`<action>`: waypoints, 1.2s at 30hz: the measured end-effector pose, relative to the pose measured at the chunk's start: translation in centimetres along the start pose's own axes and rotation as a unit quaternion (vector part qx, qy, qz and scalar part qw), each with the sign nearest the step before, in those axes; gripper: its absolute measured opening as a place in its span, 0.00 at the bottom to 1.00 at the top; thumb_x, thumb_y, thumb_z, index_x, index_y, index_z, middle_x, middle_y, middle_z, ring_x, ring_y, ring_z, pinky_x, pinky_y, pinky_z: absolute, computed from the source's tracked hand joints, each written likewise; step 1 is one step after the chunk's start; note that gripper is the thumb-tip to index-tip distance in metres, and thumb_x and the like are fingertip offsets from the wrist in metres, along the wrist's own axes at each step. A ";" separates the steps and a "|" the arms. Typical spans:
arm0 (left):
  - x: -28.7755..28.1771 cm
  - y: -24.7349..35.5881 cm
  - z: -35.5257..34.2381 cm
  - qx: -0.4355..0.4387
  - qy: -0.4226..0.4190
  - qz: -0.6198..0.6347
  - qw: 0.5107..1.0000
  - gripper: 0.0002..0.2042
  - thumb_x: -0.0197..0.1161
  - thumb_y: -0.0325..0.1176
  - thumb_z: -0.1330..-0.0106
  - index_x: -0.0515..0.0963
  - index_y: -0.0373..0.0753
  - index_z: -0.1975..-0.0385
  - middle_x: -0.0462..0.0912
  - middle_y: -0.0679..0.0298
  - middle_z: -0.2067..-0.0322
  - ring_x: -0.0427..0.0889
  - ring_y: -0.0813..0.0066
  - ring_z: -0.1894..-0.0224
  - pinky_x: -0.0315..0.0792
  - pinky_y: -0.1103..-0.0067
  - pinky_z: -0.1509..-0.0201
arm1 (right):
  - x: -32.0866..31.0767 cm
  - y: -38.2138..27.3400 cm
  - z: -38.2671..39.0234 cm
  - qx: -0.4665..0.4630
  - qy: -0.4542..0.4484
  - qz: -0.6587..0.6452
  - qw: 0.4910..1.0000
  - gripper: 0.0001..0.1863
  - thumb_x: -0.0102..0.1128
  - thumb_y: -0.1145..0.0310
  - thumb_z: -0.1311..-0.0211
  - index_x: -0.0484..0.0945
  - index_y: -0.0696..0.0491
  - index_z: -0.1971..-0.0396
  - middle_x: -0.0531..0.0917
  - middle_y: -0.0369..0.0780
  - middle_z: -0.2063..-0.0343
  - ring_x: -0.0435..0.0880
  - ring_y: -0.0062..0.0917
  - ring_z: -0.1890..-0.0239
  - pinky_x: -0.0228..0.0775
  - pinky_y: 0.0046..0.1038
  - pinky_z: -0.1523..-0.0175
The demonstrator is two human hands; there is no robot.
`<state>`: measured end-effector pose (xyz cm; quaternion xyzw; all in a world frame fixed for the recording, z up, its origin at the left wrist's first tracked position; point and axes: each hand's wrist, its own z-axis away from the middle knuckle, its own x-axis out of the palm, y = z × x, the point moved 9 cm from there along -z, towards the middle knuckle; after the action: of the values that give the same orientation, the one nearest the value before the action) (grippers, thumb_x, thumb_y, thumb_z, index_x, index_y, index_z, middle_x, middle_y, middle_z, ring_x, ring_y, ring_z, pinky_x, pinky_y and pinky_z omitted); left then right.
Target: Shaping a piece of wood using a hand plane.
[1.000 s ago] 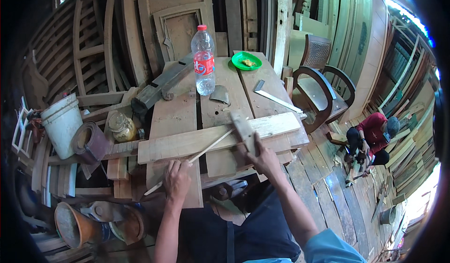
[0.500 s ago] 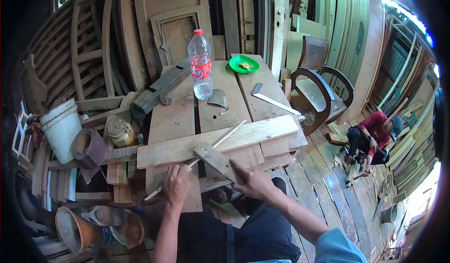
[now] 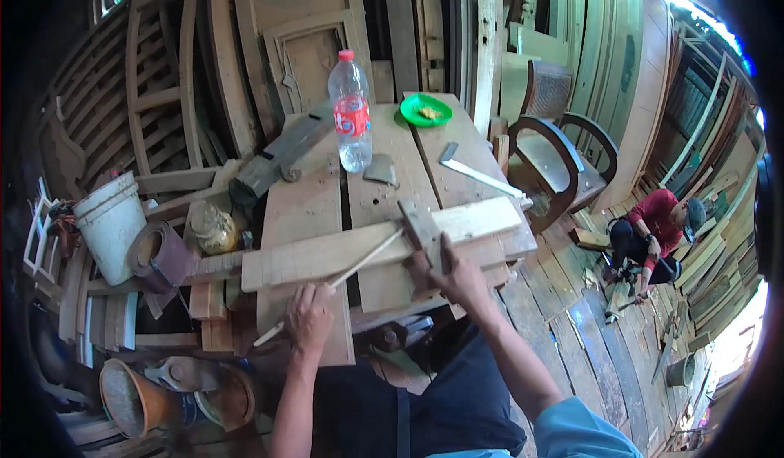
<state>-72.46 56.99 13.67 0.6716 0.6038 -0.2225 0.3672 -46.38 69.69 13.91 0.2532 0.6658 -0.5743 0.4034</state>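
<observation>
My left hand (image 3: 309,315) is closed round a thin, pale wooden stick (image 3: 367,259), whose lower end sticks out below the fist. The stick slants up to the right across a light wooden board (image 3: 310,262) lying on the workbench (image 3: 298,201). In my right hand (image 3: 463,278) is a flat, brownish wooden block (image 3: 419,225), gripped at its near end and angled over the board. The block crosses the stick's far end and hides its tip. Whether the block presses on the stick, I cannot tell.
On the bench stand a plastic bottle (image 3: 351,123) and a green dish (image 3: 425,111); a try square (image 3: 482,172) lies at right. A jar (image 3: 214,229), sandpaper roll (image 3: 159,254) and white bucket (image 3: 108,225) sit left. A co-worker (image 3: 657,233) crouches at far right beyond a chair (image 3: 563,143).
The wooden block in my right hand has moved up and right, turning steeper, to the stick's far end. My left hand keeps its hold on the stick, nearly unmoved.
</observation>
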 end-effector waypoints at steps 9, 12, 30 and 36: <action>-0.1 -0.4 0.4 -0.030 -0.012 0.026 0.999 0.06 0.62 0.33 0.39 0.78 0.37 0.71 0.75 0.57 0.73 0.78 0.55 0.66 0.71 0.64 0.64 | -0.5 -0.1 -0.4 0.001 0.001 0.009 1.000 0.46 0.61 0.46 0.45 0.54 0.51 0.31 0.82 0.57 0.74 0.83 0.52 0.69 0.75 0.47 0.64; 0.5 -1.2 0.3 -0.035 -0.022 0.003 0.999 0.06 0.62 0.34 0.38 0.78 0.39 0.70 0.76 0.58 0.72 0.78 0.56 0.67 0.72 0.64 0.64 | 2.5 -3.3 2.8 -0.115 -0.048 0.128 0.984 0.45 0.64 0.51 0.47 0.53 0.43 0.30 0.82 0.55 0.75 0.83 0.50 0.71 0.75 0.48 0.64; 0.7 -1.4 0.4 -0.057 -0.027 0.044 0.997 0.07 0.59 0.35 0.35 0.77 0.39 0.70 0.78 0.56 0.72 0.79 0.51 0.68 0.72 0.62 0.64 | 1.9 -2.6 1.4 -0.083 -0.007 0.082 0.993 0.45 0.64 0.54 0.47 0.53 0.40 0.29 0.82 0.54 0.73 0.84 0.49 0.69 0.76 0.47 0.63; 0.8 -1.5 0.3 -0.074 -0.049 0.045 0.995 0.07 0.58 0.35 0.34 0.77 0.39 0.70 0.79 0.55 0.71 0.79 0.50 0.67 0.72 0.60 0.65 | 0.1 -1.5 -0.1 -0.038 0.019 0.058 0.997 0.44 0.63 0.49 0.46 0.54 0.40 0.30 0.82 0.56 0.70 0.83 0.52 0.68 0.75 0.46 0.64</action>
<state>-73.76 57.30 12.57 0.6570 0.5693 -0.1931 0.4549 -47.64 69.43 14.68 0.2870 0.6785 -0.5196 0.4327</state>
